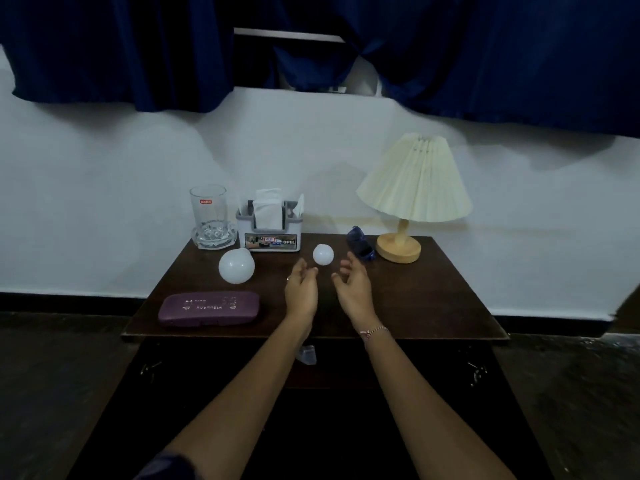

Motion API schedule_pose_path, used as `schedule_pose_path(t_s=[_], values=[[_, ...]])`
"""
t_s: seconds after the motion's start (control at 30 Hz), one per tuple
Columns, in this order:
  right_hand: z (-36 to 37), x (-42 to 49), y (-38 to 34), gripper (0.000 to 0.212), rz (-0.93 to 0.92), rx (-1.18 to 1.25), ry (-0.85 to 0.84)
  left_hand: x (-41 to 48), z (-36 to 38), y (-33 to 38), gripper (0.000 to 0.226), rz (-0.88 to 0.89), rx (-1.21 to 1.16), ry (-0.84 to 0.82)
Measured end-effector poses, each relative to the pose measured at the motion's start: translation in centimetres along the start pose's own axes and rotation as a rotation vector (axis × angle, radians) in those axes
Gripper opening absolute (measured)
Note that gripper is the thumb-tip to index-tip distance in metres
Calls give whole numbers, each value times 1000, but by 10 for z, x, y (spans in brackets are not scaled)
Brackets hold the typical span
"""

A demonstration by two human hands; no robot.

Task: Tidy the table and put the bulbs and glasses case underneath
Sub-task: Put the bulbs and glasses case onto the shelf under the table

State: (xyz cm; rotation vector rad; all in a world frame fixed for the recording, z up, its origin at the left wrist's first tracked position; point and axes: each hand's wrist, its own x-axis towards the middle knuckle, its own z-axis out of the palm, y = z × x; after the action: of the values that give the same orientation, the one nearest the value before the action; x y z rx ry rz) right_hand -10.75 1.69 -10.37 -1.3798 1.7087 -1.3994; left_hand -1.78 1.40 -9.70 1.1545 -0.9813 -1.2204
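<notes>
Head view, glasses case (pixel 209 308) lying left-right

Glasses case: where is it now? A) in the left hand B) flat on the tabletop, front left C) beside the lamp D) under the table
B: the glasses case lies flat on the table near its front-left corner; neither the left hand nor the right hand touches it.
</notes>
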Motion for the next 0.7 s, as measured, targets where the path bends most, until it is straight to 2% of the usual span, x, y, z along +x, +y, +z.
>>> schedule_pose_path(t_s=[0.1,0.17,0.37,0.57,0.7], values=[[8,20,6,75,42,-27,-55,17,6,-2,52,-15,34,-4],[12,30,9,77,31,-66,-97,25,11,-5,53,1,71,-25],[15,40,13,60,10,-18,-115,40,16,-12,46,55,148,-28],[12,28,7,49,-26,-4,29,29,12,-10,40,72,152,-28],[3,0,2,44,6,113,63,8,2,-8,34,96,186,-28]])
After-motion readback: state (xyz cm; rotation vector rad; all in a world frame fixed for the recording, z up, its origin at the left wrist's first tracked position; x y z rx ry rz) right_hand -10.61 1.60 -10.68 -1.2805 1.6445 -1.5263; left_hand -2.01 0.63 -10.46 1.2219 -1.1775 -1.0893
